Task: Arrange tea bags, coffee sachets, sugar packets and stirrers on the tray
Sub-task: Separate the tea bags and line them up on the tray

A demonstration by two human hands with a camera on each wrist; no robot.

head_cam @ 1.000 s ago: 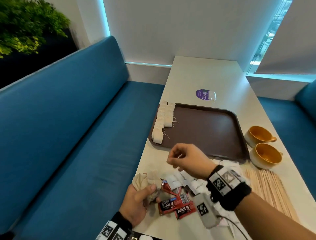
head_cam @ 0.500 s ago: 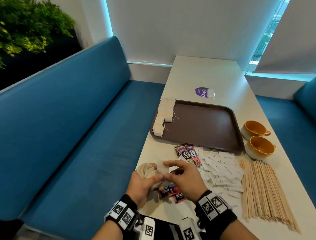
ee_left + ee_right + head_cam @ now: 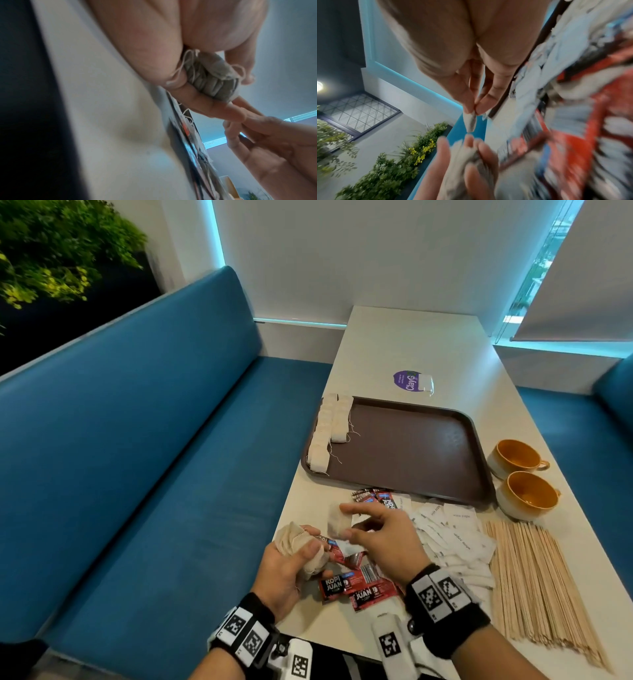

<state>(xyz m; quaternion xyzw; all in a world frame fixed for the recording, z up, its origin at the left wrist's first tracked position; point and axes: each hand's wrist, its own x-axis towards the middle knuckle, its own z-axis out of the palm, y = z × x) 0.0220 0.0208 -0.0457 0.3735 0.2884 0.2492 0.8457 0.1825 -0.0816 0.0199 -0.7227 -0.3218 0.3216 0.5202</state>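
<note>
The left hand (image 3: 291, 563) is clenched round a bunch of tea bags (image 3: 301, 546) at the worktop's (image 3: 411, 344) near-left edge, well short of the tray (image 3: 411, 446); the left wrist view shows their strings trailing between the curled fingers (image 3: 202, 106); the right hand (image 3: 383, 539) pinches a single tea bag (image 3: 337, 520) by thumb and forefinger, just beside the bunch and apart from it, nearer the tray; the right wrist view shows that bag hanging from the fingertips (image 3: 481, 106). On the tray, two rows of tea bags (image 3: 329, 429) lie along its left rim; its other side is bare brown. Between the tray's near rim and the hands lie red coffee sachets (image 3: 359, 587); white sugar packets (image 3: 452, 539) spread to their right; wooden stirrers (image 3: 534, 583) lie in a bundle further right; two orange cups (image 3: 520, 474) stand just beside the tray's right rim; a purple sticker (image 3: 409, 381) lies beyond its far rim.
</note>
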